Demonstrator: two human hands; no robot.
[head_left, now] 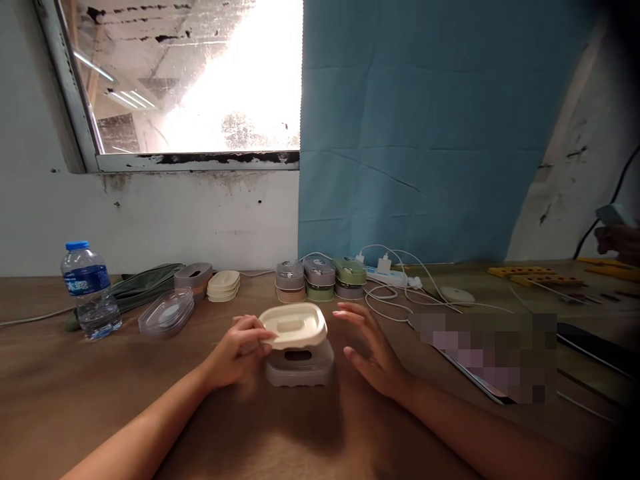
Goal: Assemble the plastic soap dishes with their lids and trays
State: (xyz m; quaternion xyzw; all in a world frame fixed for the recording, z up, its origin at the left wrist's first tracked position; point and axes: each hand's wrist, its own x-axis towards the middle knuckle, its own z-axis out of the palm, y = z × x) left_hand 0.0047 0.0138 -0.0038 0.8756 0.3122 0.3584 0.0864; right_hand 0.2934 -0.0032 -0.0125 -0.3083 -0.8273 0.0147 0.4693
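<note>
In the head view, my left hand (243,350) pinches the left edge of a cream plastic lid (303,327), which is tilted over a greyish container part (300,373). That part has an oval slot in its top and a wavy lower rim; it is just below the lid, and I cannot tell whether the two touch. To the right of the lid, my right hand (373,353) is open with its fingers apart, and nothing is in it.
Several cream lids (223,285) are stacked behind, beside clear lids (167,312) and a slotted box (194,277). A water bottle (91,290) stands left. Two-tone boxes (320,277), a power strip (387,275) and cables line the back. Another person's hand (620,241) is far right.
</note>
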